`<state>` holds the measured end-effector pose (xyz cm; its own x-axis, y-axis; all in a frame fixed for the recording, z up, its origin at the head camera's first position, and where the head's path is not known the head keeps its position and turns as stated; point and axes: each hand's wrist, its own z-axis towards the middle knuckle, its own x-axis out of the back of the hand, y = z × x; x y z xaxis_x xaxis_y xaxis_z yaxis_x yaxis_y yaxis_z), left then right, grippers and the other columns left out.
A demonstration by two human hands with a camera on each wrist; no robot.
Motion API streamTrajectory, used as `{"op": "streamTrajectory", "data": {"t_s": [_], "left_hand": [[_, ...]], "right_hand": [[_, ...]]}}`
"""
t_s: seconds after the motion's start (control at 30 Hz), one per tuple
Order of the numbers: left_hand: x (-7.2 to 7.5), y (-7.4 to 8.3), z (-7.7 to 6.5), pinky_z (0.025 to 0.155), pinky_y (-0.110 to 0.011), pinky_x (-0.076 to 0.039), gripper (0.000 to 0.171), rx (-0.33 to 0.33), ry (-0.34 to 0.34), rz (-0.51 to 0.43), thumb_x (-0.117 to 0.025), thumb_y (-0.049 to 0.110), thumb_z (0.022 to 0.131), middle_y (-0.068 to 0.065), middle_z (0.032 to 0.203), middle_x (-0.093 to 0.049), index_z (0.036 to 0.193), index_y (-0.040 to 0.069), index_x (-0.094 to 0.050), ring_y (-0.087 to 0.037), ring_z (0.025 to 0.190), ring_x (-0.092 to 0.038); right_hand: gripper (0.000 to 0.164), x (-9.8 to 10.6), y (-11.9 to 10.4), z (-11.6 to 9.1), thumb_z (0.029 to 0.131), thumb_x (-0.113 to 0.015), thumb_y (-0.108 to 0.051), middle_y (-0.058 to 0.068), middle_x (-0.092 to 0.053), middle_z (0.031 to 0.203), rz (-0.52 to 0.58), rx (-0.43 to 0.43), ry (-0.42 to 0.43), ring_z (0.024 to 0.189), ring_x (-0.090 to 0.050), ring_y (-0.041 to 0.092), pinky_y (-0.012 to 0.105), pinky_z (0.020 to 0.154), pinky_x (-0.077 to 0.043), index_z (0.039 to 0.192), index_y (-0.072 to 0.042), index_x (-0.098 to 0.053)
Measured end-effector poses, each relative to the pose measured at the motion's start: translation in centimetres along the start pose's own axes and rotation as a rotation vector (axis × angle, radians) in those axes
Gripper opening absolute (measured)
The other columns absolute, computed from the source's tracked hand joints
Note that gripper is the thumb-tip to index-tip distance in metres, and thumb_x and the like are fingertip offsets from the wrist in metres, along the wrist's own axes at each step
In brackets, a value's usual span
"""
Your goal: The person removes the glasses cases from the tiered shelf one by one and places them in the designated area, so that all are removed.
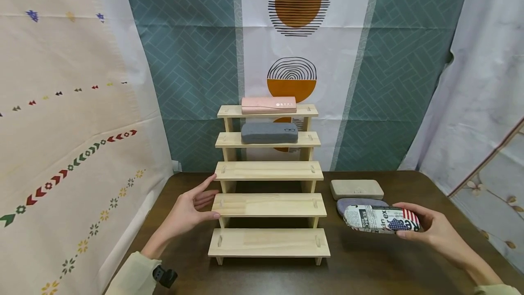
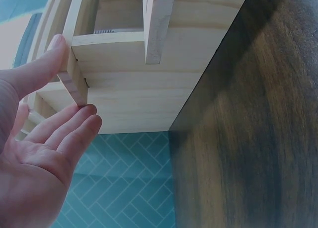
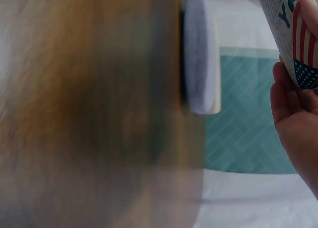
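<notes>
A pale wooden stepped display stand [image 1: 268, 206] is in the middle of the table. At its left side, my left hand [image 1: 194, 206] holds the end of a lower step between thumb and fingers; the left wrist view shows the board end [image 2: 74, 86] between them. To the stand's right, my right hand [image 1: 427, 226] grips the right end of a newspaper-print glasses case [image 1: 376, 219] with a flag pattern, raised above the table. Behind and below it lie a grey-purple glasses case [image 1: 356, 202] and a beige glasses case [image 1: 356, 189].
On the top step sits a pink glasses case [image 1: 268, 105], and one step lower a blue-grey glasses case [image 1: 268, 133]. The dark wooden table [image 1: 368, 267] runs back to a teal and white patterned curtain [image 1: 192, 81]. Printed cloths hang on both sides.
</notes>
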<state>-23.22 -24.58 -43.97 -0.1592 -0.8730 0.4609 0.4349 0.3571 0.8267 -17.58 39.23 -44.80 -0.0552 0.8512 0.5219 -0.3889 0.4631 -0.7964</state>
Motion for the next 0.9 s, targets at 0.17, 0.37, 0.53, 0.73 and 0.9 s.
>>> {"op": "streamTrajectory", "data": {"t_s": [0.17,0.37,0.53,0.73,0.9], "left_hand": [[0.0,0.0,0.0,0.103,-0.054,-0.051,0.104,0.002,-0.002,-0.006,-0.094,0.006,0.079,-0.024,0.144,-0.060,0.166,0.022,-0.038,-0.040,0.130,-0.061],[0.0,0.0,0.0,0.104,-0.053,-0.051,0.104,-0.002,-0.002,-0.004,-0.093,0.006,0.079,-0.024,0.144,-0.060,0.166,0.021,-0.038,-0.040,0.130,-0.061],[0.0,0.1,-0.1,0.103,-0.049,-0.053,0.104,0.002,-0.001,0.010,-0.094,0.007,0.079,-0.024,0.144,-0.060,0.166,0.021,-0.038,-0.040,0.130,-0.062],[0.0,0.1,-0.1,0.104,-0.048,-0.053,0.104,-0.001,-0.002,0.002,-0.093,0.006,0.079,-0.024,0.145,-0.059,0.166,0.020,-0.038,-0.040,0.130,-0.061],[0.0,0.1,0.0,0.104,-0.046,-0.053,0.104,-0.001,-0.001,0.005,-0.093,0.005,0.079,-0.024,0.146,-0.059,0.166,0.021,-0.038,-0.040,0.130,-0.061]], "right_hand": [[0.057,0.0,1.1,-0.6,0.089,-0.081,0.004,0.006,-0.072,0.108,0.004,-0.042,-0.017,0.088,-0.067,0.012,0.027,0.070,-0.059,0.142,0.004,-0.059],[0.058,-0.3,2.4,-1.0,0.090,-0.079,0.004,0.006,-0.072,0.111,0.050,-0.079,-0.034,0.091,-0.068,0.012,0.027,0.072,-0.059,0.142,0.007,-0.056],[0.059,-0.7,3.1,-0.9,0.089,-0.081,0.002,0.006,-0.072,0.111,0.044,-0.103,-0.038,0.091,-0.067,0.013,0.026,0.074,-0.058,0.142,0.007,-0.057],[0.060,-0.9,3.5,-0.7,0.089,-0.082,-0.001,0.006,-0.072,0.113,0.027,-0.128,-0.043,0.093,-0.067,0.012,0.025,0.075,-0.057,0.143,0.007,-0.057],[0.061,-0.8,3.9,-0.6,0.090,-0.083,-0.003,0.006,-0.072,0.112,0.021,-0.153,-0.052,0.093,-0.066,0.011,0.025,0.075,-0.056,0.143,0.008,-0.056]]}}
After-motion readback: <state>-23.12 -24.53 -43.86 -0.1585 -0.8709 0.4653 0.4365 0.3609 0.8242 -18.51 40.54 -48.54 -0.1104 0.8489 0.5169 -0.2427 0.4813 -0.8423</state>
